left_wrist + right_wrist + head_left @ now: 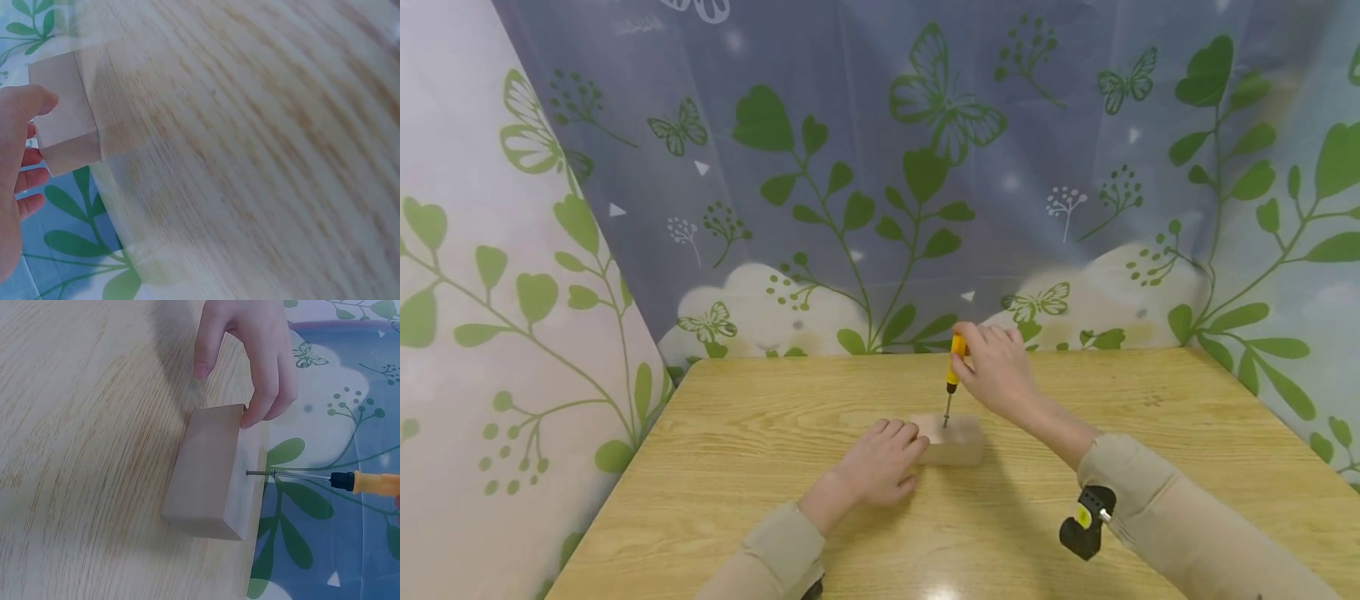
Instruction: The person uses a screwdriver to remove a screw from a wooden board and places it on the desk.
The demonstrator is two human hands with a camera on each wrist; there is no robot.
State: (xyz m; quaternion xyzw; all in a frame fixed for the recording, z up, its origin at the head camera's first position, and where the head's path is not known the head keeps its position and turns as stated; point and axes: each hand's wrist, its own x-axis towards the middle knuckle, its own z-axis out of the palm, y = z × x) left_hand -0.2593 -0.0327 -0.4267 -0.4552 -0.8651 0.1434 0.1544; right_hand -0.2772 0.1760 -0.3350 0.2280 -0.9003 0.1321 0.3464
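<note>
A pale wooden block (958, 454) lies on the table. My left hand (880, 462) is at its left end, the fingers resting on it; in the right wrist view the thumb (200, 367) hangs apart from the block. My right hand (997, 367) grips the yellow handle of a screwdriver (956, 362) above the block. The shaft points down, slightly tilted, and its tip meets the head of a threaded screw (257, 473). That screw stands on the block's upper face; how deep its point sits cannot be told.
The wood-grain table (760, 400) carries the block near its middle. Patterned cloth (820, 175) with leaves and butterflies hangs behind the table's back edge and along both sides. A black strap device (1087, 522) is worn on the right wrist.
</note>
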